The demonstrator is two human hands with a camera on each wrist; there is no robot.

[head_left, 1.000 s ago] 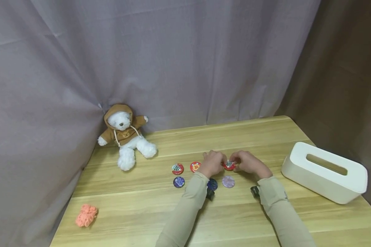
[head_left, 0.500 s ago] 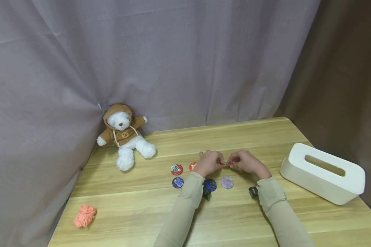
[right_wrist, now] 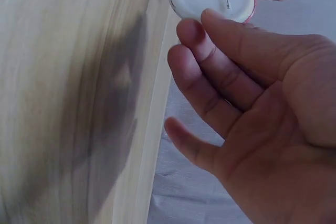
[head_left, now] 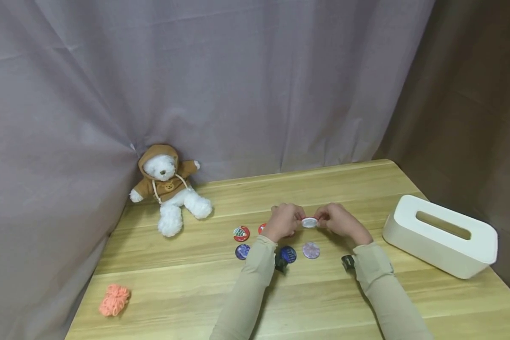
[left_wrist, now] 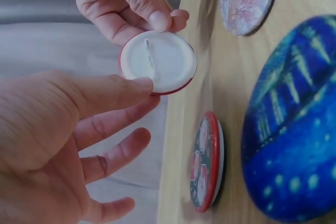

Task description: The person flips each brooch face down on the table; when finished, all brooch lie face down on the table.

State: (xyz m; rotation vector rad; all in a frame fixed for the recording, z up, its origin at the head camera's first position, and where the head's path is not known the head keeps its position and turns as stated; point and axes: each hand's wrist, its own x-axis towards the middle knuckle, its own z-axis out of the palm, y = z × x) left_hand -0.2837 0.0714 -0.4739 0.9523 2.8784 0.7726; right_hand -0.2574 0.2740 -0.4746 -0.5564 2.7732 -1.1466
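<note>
The round badge with a red rim and smooth white back (left_wrist: 170,59) is held up above the pale wood-grained table (head_left: 174,293); the left hand (head_left: 283,222) and right hand (head_left: 339,221) pinch its opposite edges between thumb and fingers. It is probably light and stiff, its glossy face perhaps slippery. The rim seems the safest hold, since the thin silvery metal pin (left_wrist: 149,53) on the back could prick or bend.
</note>
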